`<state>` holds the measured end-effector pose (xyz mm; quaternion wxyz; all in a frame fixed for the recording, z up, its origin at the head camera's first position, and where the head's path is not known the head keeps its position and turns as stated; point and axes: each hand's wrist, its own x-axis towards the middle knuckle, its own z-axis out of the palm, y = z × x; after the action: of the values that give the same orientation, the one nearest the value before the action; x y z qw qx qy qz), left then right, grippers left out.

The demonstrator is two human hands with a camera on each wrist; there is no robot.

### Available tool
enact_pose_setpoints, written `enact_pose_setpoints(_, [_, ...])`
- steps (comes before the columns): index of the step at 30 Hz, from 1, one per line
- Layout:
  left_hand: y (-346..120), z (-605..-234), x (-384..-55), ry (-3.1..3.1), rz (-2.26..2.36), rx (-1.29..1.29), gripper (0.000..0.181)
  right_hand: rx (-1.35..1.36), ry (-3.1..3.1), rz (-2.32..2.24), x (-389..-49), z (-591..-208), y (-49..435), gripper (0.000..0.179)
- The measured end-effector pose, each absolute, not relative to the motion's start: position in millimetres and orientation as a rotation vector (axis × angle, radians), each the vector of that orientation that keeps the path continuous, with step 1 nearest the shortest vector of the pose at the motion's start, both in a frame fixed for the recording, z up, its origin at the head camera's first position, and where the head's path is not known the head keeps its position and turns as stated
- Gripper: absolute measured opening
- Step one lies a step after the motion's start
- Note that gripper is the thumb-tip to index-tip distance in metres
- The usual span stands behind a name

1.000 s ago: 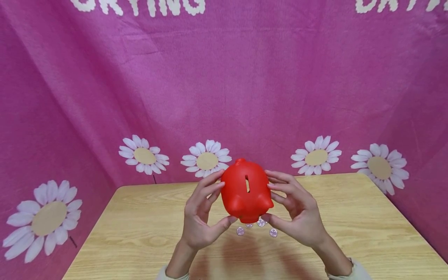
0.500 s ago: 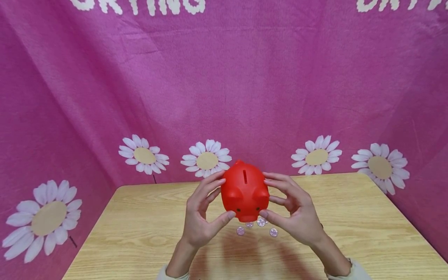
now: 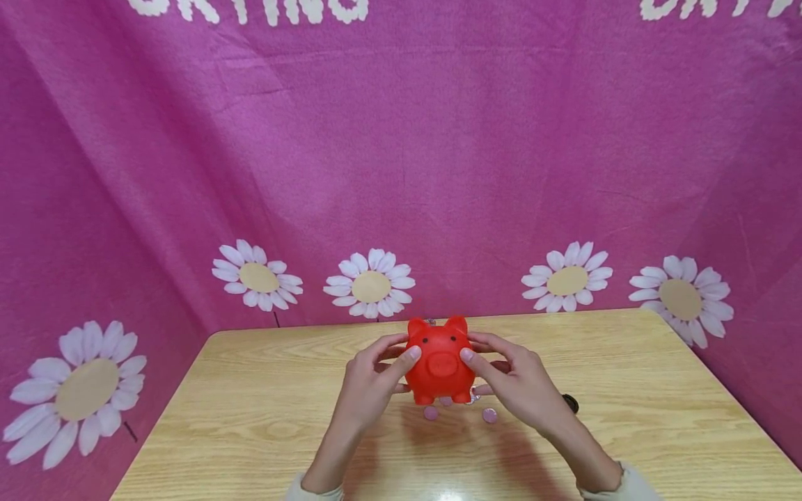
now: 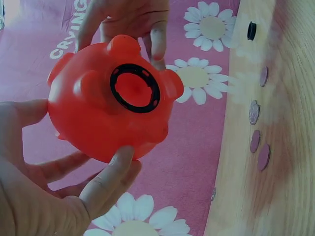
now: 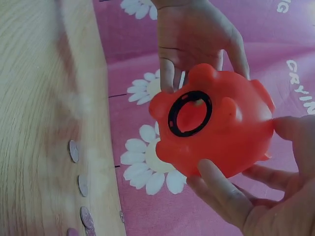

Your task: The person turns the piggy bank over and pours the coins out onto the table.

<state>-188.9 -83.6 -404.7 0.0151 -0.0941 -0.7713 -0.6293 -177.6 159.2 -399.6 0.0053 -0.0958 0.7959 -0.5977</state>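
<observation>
Between both hands, a red piggy bank (image 3: pixel 441 379) is held up over the table, its snout and eyes facing the head camera. My left hand (image 3: pixel 370 383) grips one side, thumb on the cheek and fingers behind. On the other side my right hand (image 3: pixel 520 379) grips it the same way. The wrist views show its underside, where a black ring (image 4: pixel 114 93) frames an uncovered round hole between the stubby feet. Below lie several coins (image 3: pixel 489 415), partly hidden by the bank in the head view. The coin slot is out of sight.
A round black stopper (image 3: pixel 570 403) lies on the wooden table (image 3: pixel 658 417), right of the right wrist. One more coin (image 3: pixel 430 322) shows near the back edge, behind the bank's ears. A pink curtain (image 3: pixel 438 174) with printed daisies surrounds the table.
Both hands have lowered the piggy bank and tipped it back, so its slotted top has turned away and its face and feet show. The black stopper has come into view by the right wrist.
</observation>
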Motion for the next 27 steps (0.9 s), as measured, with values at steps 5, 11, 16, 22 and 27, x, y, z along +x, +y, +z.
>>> enact_pose_setpoints(5, [-82.8, -404.5, -189.4, -2.455, -1.977, -0.225, 0.052, -0.208, 2.480, -1.841, -178.6, -399.5, 157.4, 0.050])
enact_pose_setpoints(11, [-82.8, -405.0, -189.5, -2.471, -1.981, -0.221, 0.052, -0.183, 2.475, -1.819, -177.8, -397.7, 157.1, 0.049])
enact_pose_setpoints(16, [-83.0, -405.2, -188.6, -2.488, -1.991, -0.223, 0.052, -0.174, 2.489, -1.788, -177.6, -397.8, 157.4, 0.051])
enact_pose_setpoints(22, [-83.5, -406.4, -188.3, -2.507, -2.007, -0.225, 0.054, -0.154, 2.517, -1.743, -179.0, -399.5, 156.9, 0.050])
enact_pose_setpoints(27, [-82.6, -409.2, -191.1, -2.506, -1.960, -0.247, 0.053, -0.191, 2.487, -1.776, -178.5, -400.7, 158.0, 0.054])
